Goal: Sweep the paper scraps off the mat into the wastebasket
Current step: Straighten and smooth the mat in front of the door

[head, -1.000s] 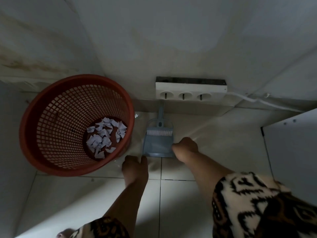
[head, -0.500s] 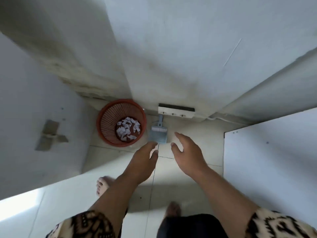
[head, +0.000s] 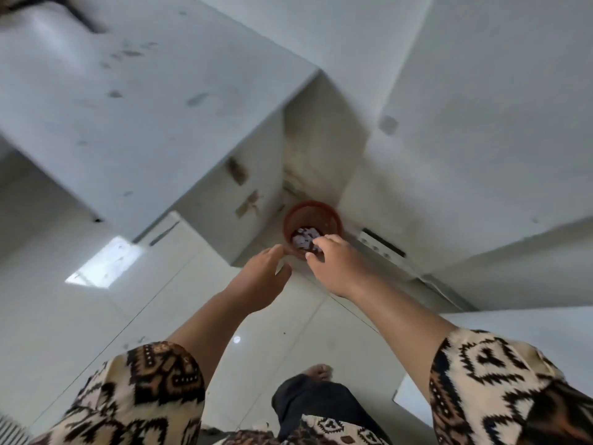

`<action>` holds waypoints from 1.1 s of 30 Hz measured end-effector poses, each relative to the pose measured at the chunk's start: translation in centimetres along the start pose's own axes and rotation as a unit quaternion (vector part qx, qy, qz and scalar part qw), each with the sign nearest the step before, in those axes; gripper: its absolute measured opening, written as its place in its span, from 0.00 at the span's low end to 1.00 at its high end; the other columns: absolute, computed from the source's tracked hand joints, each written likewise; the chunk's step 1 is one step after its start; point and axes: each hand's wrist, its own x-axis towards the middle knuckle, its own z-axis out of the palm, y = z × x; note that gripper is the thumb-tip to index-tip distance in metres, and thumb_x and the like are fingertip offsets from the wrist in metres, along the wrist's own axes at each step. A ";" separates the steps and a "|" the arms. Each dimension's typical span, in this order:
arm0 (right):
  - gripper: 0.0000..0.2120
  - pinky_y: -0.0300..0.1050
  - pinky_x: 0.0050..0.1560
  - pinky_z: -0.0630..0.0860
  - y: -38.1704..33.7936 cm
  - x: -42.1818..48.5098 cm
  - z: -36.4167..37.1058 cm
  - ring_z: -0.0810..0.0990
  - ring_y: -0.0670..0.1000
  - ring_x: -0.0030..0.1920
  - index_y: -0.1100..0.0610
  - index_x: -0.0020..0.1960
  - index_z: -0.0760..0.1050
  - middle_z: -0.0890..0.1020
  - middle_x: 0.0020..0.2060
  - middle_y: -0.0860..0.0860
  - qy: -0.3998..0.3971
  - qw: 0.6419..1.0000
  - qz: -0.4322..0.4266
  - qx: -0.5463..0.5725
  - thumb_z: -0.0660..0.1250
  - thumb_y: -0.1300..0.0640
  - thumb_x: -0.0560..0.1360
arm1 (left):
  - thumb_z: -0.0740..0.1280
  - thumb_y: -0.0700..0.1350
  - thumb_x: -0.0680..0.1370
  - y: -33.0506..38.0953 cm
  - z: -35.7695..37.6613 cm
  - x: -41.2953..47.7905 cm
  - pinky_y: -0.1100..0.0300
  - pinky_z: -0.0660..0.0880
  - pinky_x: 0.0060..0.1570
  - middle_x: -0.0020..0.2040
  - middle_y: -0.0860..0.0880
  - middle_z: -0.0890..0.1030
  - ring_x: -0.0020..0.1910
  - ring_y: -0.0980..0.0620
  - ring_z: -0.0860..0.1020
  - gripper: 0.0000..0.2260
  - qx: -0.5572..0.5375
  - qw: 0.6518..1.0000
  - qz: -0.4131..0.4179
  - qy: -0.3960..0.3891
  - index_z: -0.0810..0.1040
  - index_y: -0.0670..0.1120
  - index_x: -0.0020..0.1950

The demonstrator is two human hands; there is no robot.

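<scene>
You stand in a plain room of a home: glossy white floor tiles [head: 176,300], stained white plaster walls [head: 481,123], a power strip [head: 380,245] by the wall, a red wastebasket [head: 306,215] in the corner, your bare foot [head: 317,371]

Right hand [head: 340,268] covers near rim of wastebasket [head: 308,216], centre frame. Paper scraps [head: 301,240] inside too small and blurred to count. Left sleeve [head: 138,393] and right sleeve [head: 500,390] cut off at bottom edge. Foot [head: 317,370] half hidden by trouser leg [head: 308,409].

No readable text, labels, brands or numbers anywhere in view.
</scene>
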 end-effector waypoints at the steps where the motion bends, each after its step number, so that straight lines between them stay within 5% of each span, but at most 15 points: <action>1: 0.23 0.52 0.68 0.67 -2.1 0.0 0.7 0.67 0.56 0.71 0.56 0.70 0.71 0.71 0.71 0.55 -0.018 1.000 -0.018 -0.016 0.58 0.45 0.80 | 0.62 0.45 0.81 -1.6 -1.3 -1.6 0.58 0.70 0.63 0.66 0.48 0.79 0.65 0.47 0.76 0.15 0.001 1.000 -0.016 0.015 0.74 0.46 0.67; 9: 0.27 0.53 0.68 0.68 -21.1 -3.6 10.9 0.69 0.57 0.70 0.54 0.72 0.69 0.72 0.70 0.55 -0.161 0.963 -0.136 -0.165 0.56 0.40 0.79 | 0.60 0.53 0.82 -16.8 -8.3 -18.5 0.53 0.72 0.64 0.66 0.47 0.78 0.63 0.48 0.76 0.17 -0.046 0.981 -0.162 0.094 0.72 0.48 0.69; 14: 0.28 0.50 0.69 0.66 -35.5 -9.0 21.8 0.69 0.55 0.71 0.55 0.73 0.69 0.72 0.71 0.53 -0.227 0.916 -0.242 -0.227 0.57 0.39 0.79 | 0.61 0.54 0.81 -28.3 -11.6 -34.8 0.53 0.73 0.63 0.65 0.49 0.79 0.62 0.50 0.76 0.17 -0.124 0.938 -0.283 0.157 0.73 0.49 0.67; 23: 0.28 0.50 0.69 0.67 -58.1 -18.7 38.9 0.69 0.56 0.71 0.53 0.75 0.66 0.71 0.72 0.54 -0.314 0.788 -0.423 -0.318 0.58 0.40 0.80 | 0.62 0.50 0.82 -41.1 -13.1 -58.2 0.57 0.78 0.44 0.56 0.49 0.81 0.50 0.50 0.80 0.12 -0.323 0.743 -0.471 0.350 0.75 0.49 0.62; 27: 0.28 0.50 0.67 0.68 -65.2 -20.9 46.2 0.71 0.58 0.69 0.54 0.75 0.64 0.72 0.70 0.57 -0.344 0.714 -0.488 -0.365 0.57 0.41 0.80 | 0.61 0.50 0.82 -44.9 -12.1 -63.2 0.56 0.76 0.51 0.52 0.52 0.81 0.50 0.51 0.79 0.08 -0.382 0.654 -0.515 0.402 0.76 0.51 0.57; 33: 0.29 0.50 0.67 0.68 -75.0 -20.3 56.1 0.72 0.59 0.68 0.55 0.76 0.63 0.73 0.69 0.59 -0.379 0.620 -0.551 -0.411 0.58 0.41 0.80 | 0.61 0.50 0.82 -52.4 -12.5 -65.9 0.60 0.74 0.46 0.51 0.53 0.79 0.49 0.52 0.79 0.07 -0.457 0.521 -0.562 0.452 0.76 0.53 0.56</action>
